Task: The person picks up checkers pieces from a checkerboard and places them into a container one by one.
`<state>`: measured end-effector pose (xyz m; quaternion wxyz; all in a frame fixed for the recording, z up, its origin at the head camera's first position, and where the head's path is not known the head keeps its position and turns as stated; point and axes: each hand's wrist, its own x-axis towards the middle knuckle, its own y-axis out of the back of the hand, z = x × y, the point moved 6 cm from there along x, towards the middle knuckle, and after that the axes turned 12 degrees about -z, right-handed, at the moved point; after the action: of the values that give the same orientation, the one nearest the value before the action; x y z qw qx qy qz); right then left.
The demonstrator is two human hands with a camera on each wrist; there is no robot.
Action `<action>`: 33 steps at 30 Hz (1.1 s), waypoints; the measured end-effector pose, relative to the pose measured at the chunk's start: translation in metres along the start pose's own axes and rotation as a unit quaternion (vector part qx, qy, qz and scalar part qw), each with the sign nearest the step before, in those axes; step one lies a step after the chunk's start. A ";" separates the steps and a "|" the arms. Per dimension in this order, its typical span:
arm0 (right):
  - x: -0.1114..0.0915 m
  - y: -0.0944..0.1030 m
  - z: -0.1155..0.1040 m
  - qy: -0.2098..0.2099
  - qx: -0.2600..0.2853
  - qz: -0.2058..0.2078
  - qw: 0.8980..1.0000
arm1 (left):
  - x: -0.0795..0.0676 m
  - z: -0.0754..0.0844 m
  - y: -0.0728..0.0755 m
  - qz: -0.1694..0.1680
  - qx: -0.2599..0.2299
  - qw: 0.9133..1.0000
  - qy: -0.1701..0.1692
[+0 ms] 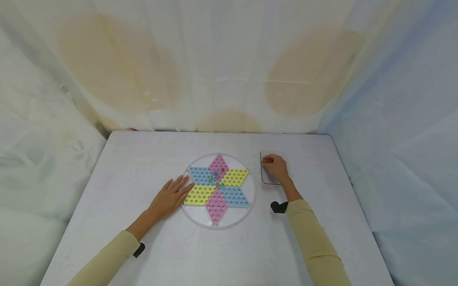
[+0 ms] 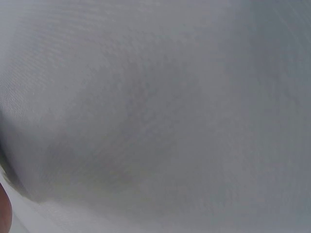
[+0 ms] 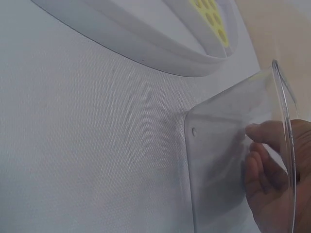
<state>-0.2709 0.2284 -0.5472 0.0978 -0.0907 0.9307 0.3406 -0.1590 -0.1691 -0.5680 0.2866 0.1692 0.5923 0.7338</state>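
A round Chinese checkers board (image 1: 216,215) with pink, yellow and blue points lies on the table, several glass marbles (image 1: 216,173) sitting around its centre and upper pink point. My left hand (image 1: 169,198) rests flat at the board's left rim, fingers spread, holding nothing. To the right of the board stands a clear plastic box (image 1: 270,178). My right hand (image 1: 276,166) is over and inside this box, thumb and fingers pinching what looks like a small orange marble (image 1: 265,161). In the right wrist view, the fingers (image 3: 252,177) show through the box wall; the marble is hard to make out there.
The white table (image 1: 150,149) reaches back to a hanging curtain (image 1: 222,95), with more fabric on both sides. Dark bands (image 1: 279,207) sit at both wrists. The left wrist view shows mostly blurred white tabletop (image 2: 170,121).
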 end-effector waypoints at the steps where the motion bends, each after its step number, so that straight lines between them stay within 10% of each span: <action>1: 0.000 0.000 0.000 0.001 0.000 0.000 1.000 | 0.000 0.000 0.000 0.001 0.000 1.000 0.000; 33: -0.008 0.006 -0.008 0.011 -0.014 -0.002 1.000 | 0.001 0.000 0.000 -0.016 0.006 1.000 0.009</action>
<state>-0.2656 0.2285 -0.5350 0.0873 -0.0972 0.9268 0.3520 -0.1594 -0.1688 -0.5680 0.2917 0.1546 0.6017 0.7273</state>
